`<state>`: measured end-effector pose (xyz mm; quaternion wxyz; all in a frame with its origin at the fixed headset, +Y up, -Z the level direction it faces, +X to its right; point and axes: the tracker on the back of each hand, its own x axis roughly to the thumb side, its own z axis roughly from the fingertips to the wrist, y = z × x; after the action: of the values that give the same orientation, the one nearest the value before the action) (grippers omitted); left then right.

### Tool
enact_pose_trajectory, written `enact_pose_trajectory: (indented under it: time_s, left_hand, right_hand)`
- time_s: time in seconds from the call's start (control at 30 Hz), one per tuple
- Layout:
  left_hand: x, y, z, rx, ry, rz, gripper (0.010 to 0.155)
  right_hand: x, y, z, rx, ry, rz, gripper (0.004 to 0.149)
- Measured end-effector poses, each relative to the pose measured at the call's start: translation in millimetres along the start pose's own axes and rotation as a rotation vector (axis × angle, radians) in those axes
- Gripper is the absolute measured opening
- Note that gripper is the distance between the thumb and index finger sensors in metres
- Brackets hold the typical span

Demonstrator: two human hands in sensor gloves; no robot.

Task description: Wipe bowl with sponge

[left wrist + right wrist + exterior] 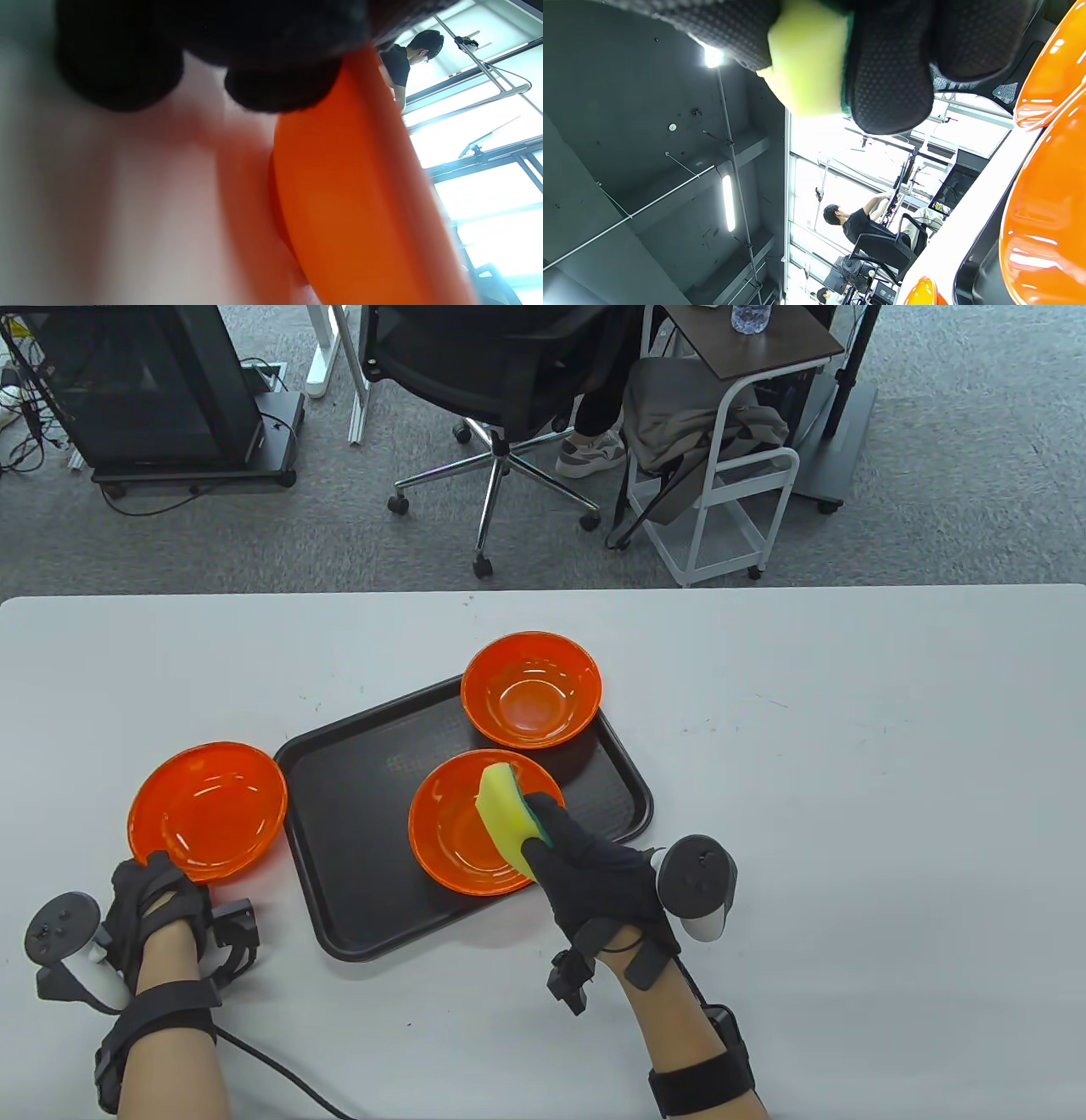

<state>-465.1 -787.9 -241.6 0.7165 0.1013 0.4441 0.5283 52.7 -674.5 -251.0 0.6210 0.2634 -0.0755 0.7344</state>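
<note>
Here the sponge (pixel 502 811) sits in the right hand's (pixel 594 874) grip over the bowl (pixel 462 831).

Two bowls (pixel 531 689) on tray (pixel 356 848); third bowl (pixel 208 812) left.

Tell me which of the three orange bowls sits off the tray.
The left bowl, resting on the bare table beside the tray, with the left hand at its near rim. The other two bowls sit on the tray.

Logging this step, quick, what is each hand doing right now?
Left hand: fingers touch the near rim of the bowl beside the tray; grip cannot be told.
Right hand: holding the sponge.
</note>
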Motion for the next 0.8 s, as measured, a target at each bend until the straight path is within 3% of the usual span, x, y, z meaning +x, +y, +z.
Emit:
enact_pose_trajectory:
  time_s: [0.2,0.53,0.67,0.8]
  left_hand:
    - [3.3,8.0,4.5,0.042,0.002,-0.036,0.069]
    - [28.1,20.2,15.9,0.08,-0.114,-0.162,0.069]
    - [43.1,14.9,22.3,0.055,-0.195,-0.159,0.067]
    - [66.2,-6.7,39.4,-0.025,-0.352,-0.314,0.067]
  right_hand:
    - [0.3,-0.3,0.6,0.003,0.004,-0.007,0.051]
    - [0.9,-2.6,1.5,-0.005,0.0,-0.012,0.051]
    - [0.5,-1.4,0.4,0.002,-0.001,-0.011,0.052]
    - [0.0,-1.3,0.4,0.005,0.001,-0.004,0.051]
